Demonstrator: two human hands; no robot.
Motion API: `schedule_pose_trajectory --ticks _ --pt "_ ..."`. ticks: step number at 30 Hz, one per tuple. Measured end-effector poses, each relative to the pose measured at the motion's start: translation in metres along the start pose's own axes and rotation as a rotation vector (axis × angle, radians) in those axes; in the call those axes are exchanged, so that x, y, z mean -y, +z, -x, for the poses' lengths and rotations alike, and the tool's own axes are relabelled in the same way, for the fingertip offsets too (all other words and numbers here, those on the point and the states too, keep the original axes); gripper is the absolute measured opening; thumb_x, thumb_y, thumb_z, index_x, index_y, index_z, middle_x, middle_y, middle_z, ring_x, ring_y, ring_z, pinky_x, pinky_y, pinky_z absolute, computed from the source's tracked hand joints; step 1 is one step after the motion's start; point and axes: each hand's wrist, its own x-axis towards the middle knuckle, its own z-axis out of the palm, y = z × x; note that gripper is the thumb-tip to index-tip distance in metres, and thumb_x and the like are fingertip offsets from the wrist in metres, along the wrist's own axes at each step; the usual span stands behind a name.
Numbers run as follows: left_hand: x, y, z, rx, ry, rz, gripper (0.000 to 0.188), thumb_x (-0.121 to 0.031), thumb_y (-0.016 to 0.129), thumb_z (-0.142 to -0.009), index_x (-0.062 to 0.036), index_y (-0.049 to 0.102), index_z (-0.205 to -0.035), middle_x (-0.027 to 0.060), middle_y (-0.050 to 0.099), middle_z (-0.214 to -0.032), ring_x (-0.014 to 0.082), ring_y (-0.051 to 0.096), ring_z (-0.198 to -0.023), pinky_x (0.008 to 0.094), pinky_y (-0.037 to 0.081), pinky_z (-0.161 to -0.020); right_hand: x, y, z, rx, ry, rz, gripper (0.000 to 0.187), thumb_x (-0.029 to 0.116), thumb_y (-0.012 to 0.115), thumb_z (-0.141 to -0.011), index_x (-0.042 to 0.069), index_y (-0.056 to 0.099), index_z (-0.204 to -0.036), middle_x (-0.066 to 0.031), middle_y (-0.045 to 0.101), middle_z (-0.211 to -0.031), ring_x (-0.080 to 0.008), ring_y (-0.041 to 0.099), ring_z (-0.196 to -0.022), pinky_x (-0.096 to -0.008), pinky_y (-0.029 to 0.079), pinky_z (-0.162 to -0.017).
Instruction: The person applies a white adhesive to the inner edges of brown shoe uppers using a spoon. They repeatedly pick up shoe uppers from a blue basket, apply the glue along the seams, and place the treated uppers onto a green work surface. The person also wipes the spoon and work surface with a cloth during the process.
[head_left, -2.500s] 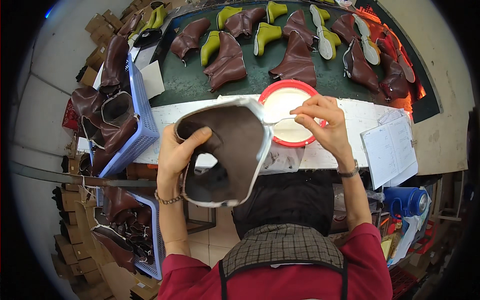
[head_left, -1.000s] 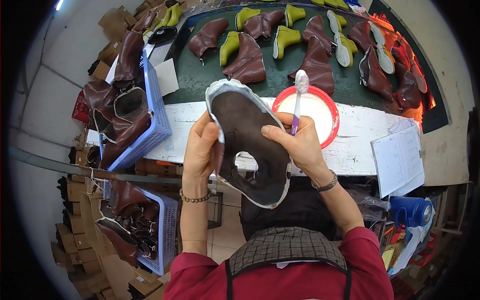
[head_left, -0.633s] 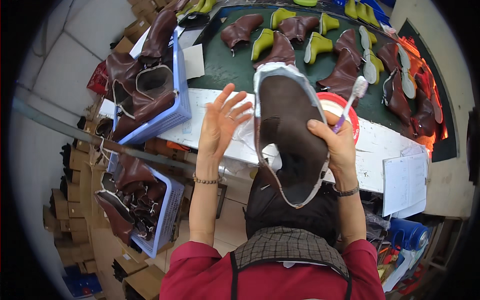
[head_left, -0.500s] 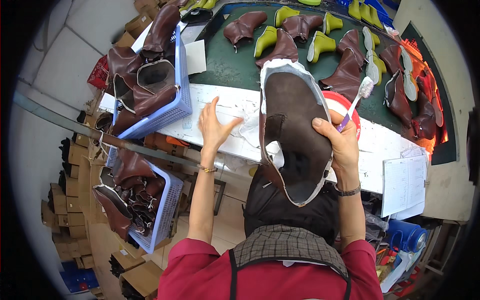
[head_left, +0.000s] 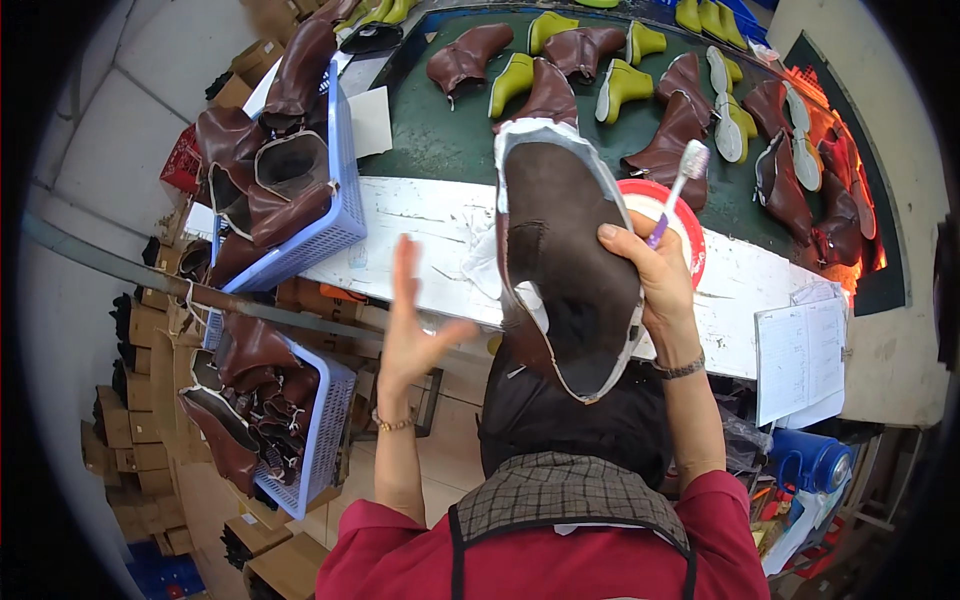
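My right hand (head_left: 662,278) is closed on the edge of a dark brown boot upper (head_left: 565,235), its inside facing up and its rim whitish as if coated. The same hand grips a toothbrush (head_left: 680,190) with a purple and white handle, bristles pointing up and away. Left of the boot upper, my left hand (head_left: 412,330) hangs open near the table's front edge, fingers spread and blurred, holding nothing. Behind the boot upper, a round red-rimmed container (head_left: 697,250) with white inside is partly hidden. A crumpled white cloth or sheet (head_left: 483,262) lies beside the upper.
A white worktable (head_left: 400,205) runs along a green conveyor belt (head_left: 425,130) bearing brown uppers and yellow-green boot forms (head_left: 625,90). Two blue baskets (head_left: 345,205) of uppers stand at left, crossed by a metal rail (head_left: 120,255). An orange-glowing opening, notebook (head_left: 798,360) and blue flask (head_left: 810,462) are at right.
My left hand has drawn back toward me from above the white table, still open. The right hand keeps its hold on the boot upper and toothbrush. The whole view has shifted slightly.
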Motion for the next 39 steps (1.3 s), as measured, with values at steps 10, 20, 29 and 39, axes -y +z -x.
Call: schedule_pose_trajectory --ticks 10,20,29,39 --pt "-0.02 0.087 -0.001 -0.025 0.521 -0.253 0.133 -0.022 0.099 -0.061 0.0048 0.014 -0.16 0.0249 0.048 -0.145 0.0361 0.057 -0.127 0.0431 0.049 -0.104 -0.004 -0.008 -0.017 -0.115 -0.087 0.065 0.029 0.013 0.074 -0.095 -0.007 0.071 -0.116 -0.0068 0.075 -0.096 -0.0086 0.068 -0.078 -0.0229 0.055 -0.069" --pt "-0.006 0.061 -0.009 -0.185 0.444 -0.23 0.089 -0.005 0.089 -0.072 0.0029 0.044 -0.149 0.0164 0.058 -0.134 0.0294 0.06 -0.121 0.0365 0.046 -0.103 0.036 -0.114 0.059 -0.459 -0.34 1.677 0.016 0.026 0.078 -0.088 0.012 0.08 -0.096 -0.0035 0.067 -0.084 -0.0239 0.067 -0.075 -0.0352 0.049 -0.064" --pt "-0.024 0.074 -0.032 -0.2 0.654 -0.382 0.068 0.001 0.076 -0.082 -0.0004 0.048 -0.144 0.0254 0.055 -0.145 0.0401 0.053 -0.132 0.048 0.042 -0.111 0.029 -0.12 0.072 -0.446 -0.41 1.385 0.013 0.016 0.079 -0.089 0.006 0.08 -0.097 -0.0061 0.069 -0.084 -0.0184 0.066 -0.071 -0.0306 0.048 -0.06" --pt "-0.039 0.085 -0.025 -0.012 0.714 -0.255 0.069 0.0 0.079 -0.084 -0.004 0.046 -0.145 0.0305 0.053 -0.146 0.0433 0.058 -0.131 0.0468 0.047 -0.11 0.066 -0.096 0.031 -0.357 -0.711 1.114 0.015 0.005 0.078 -0.089 0.001 0.079 -0.104 -0.0059 0.068 -0.088 -0.0095 0.059 -0.072 -0.0241 0.044 -0.061"
